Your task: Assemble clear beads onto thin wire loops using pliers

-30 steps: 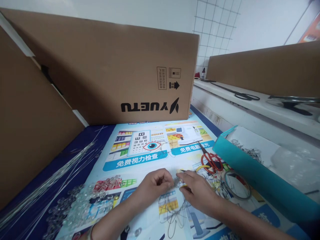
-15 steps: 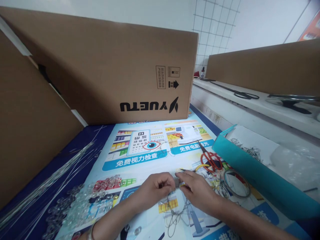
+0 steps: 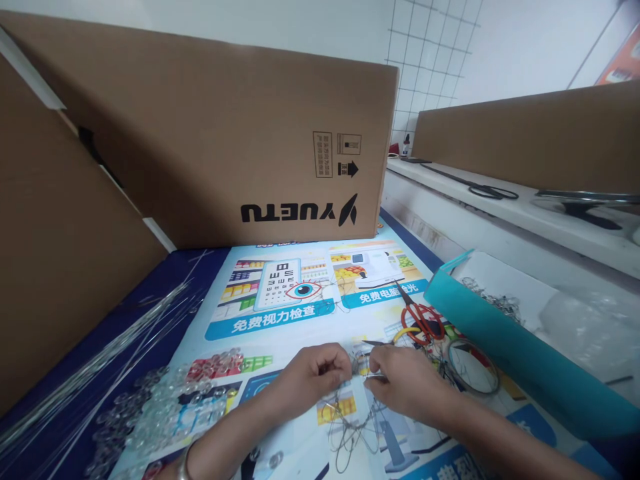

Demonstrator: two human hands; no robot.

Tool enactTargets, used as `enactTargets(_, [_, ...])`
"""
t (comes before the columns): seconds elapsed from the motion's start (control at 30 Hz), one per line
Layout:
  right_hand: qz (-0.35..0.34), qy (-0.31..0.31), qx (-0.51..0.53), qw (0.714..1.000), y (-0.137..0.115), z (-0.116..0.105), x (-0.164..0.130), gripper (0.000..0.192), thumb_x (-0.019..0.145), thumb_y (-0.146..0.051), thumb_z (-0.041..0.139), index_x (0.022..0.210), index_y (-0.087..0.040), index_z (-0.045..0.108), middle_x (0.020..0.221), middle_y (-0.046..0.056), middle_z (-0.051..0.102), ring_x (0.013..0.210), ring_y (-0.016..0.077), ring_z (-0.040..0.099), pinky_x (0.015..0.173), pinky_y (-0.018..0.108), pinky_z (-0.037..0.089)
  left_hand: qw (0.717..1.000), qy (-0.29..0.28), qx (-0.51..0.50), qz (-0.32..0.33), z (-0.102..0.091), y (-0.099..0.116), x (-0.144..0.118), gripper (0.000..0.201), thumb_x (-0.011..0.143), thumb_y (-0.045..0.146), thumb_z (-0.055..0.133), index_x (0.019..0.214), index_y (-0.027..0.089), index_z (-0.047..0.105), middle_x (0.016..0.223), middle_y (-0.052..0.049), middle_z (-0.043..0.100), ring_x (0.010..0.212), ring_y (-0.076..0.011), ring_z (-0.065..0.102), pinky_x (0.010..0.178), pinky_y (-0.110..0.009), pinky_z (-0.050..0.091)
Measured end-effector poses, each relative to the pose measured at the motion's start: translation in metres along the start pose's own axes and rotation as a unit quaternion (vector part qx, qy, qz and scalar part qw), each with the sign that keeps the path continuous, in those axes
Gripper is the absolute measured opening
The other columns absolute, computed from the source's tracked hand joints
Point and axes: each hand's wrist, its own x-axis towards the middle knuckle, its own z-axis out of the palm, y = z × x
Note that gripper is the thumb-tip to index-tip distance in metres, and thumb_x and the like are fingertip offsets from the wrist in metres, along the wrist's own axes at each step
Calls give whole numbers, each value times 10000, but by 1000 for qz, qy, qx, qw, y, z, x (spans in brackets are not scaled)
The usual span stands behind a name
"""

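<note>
My left hand (image 3: 313, 377) and my right hand (image 3: 403, 383) meet low in the middle of the view, fingertips almost touching. Between them they pinch a small clear bead on thin wire (image 3: 358, 365). A loose tangle of thin wire (image 3: 350, 427) trails from the hands onto a printed poster (image 3: 300, 313) that covers the table. Clear glass beads (image 3: 170, 407) lie in a heap left of my left forearm. Red-handled scissors (image 3: 423, 320) rest just beyond my right hand.
A big cardboard box (image 3: 225, 147) marked YUETU stands at the back, another cardboard panel (image 3: 55, 253) on the left. Long thin rods (image 3: 95, 367) lie at the left. A teal tray (image 3: 505, 353) sits at the right, a wire ring (image 3: 473, 377) beside it. Black scissors (image 3: 485, 190) lie on the far white shelf.
Both hands have drawn a little nearer to me and lower. My right hand has shifted slightly right, so the bead and wire show between the fingertips.
</note>
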Motion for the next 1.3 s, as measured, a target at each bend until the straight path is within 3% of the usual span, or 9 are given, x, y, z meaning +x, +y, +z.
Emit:
enactTargets(0.3, [-26,3,0,1000,-4,5,3,106,735,-188,497,670,-207,578,685,-12,647,621,133,566,501,264,170,1000,-2,-19,-4,3,3,0,80,788,159,513,774,142,590,698,11,529,626,-100,419,575,-211,326])
enactTargets(0.77, [-57,26,-10,998,-6,11,5,109,683,-144,485,700,-201,576,708,-1,654,620,142,562,509,269,171,1000,-8,-9,-11,4,8,0,77,767,116,484,757,148,553,673,31,493,609,-94,393,559,-203,305])
enactTargets(1.3, [-74,30,16,997,-5,9,7,99,706,-145,489,709,-199,571,716,0,642,618,132,543,517,262,181,997,-39,-70,-21,0,6,2,179,820,321,576,792,145,581,707,4,536,614,-99,418,567,-209,303])
